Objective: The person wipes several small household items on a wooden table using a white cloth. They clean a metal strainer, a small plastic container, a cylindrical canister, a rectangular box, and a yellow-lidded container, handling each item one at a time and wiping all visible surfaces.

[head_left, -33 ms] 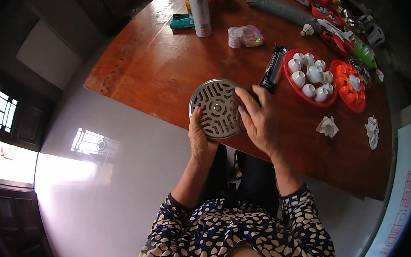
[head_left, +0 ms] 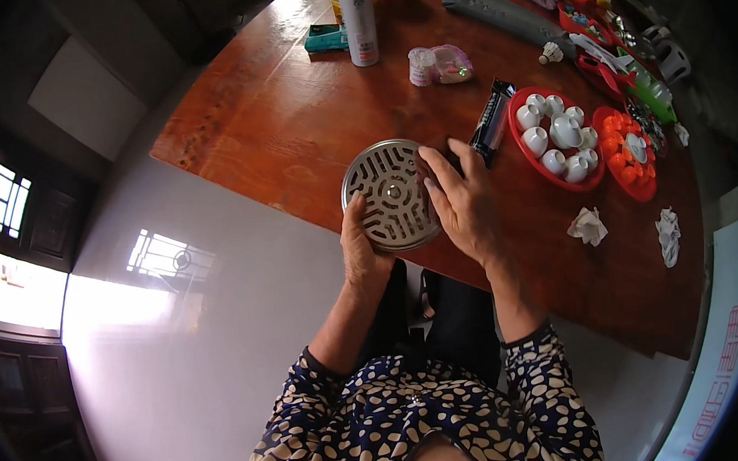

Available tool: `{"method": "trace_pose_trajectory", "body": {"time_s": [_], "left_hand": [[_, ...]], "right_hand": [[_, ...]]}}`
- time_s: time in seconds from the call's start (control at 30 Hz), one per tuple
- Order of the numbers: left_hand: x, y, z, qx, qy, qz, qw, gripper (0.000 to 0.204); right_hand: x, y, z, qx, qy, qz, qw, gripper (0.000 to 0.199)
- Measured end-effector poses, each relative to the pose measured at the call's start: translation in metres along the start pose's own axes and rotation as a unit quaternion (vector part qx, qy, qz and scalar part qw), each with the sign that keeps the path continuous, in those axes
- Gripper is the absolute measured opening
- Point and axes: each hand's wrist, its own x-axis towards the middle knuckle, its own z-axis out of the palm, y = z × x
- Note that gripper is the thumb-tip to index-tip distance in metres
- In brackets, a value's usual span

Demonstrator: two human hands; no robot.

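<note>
A round metal tea tray (head_left: 392, 192) with a slotted top and a small central knob is held tilted over the table's near edge. My left hand (head_left: 365, 252) grips its lower left rim, thumb on the slotted face and the other fingers hidden beneath. At the right rim is my right hand (head_left: 466, 201), its fingers spread and stretched out, their tips touching or very near the metal. Beyond that hand lies a long dark packet (head_left: 492, 121). To its right, a red plate (head_left: 592, 180) carries several white cups and a small white pot.
On the brown wooden table (head_left: 291, 124) stand a tall white canister (head_left: 358, 23), a green box (head_left: 325, 40) and a small white tub (head_left: 421, 68). An orange-filled red tray (head_left: 641, 193), crumpled tissue (head_left: 588, 227) and a grey roll (head_left: 499, 16) lie to the right.
The slotted tray has shifted very slightly to the right. My right fingers have spread a little, with the fingertips moving slightly up and left.
</note>
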Motion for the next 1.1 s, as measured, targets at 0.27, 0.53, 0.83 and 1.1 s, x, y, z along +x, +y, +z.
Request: {"method": "trace_pose_trajectory", "body": {"time_s": [0.27, 0.53, 0.83, 1.1], "left_hand": [[0.006, -0.007, -0.023, 0.032, 0.051, 0.07, 0.996, 0.046], [0.002, -0.024, -0.036, -0.007, 0.044, 0.012, 0.999, 0.04], [-0.013, -0.005, -0.008, 0.043, -0.089, -0.041, 0.994, 0.045], [-0.005, -0.016, -0.005, -0.064, -0.037, -0.153, 0.985, 0.052]], "right_hand": [[-0.027, -0.007, 0.026, -0.069, -0.091, -0.042, 0.993, 0.047], [-0.06, -0.037, 0.032, -0.031, -0.092, -0.063, 0.993, 0.033], [-0.067, -0.03, 0.022, -0.018, -0.048, -0.151, 0.987, 0.026], [-0.073, -0.003, -0.007, 0.042, 0.095, 0.048, 0.993, 0.025]]}}
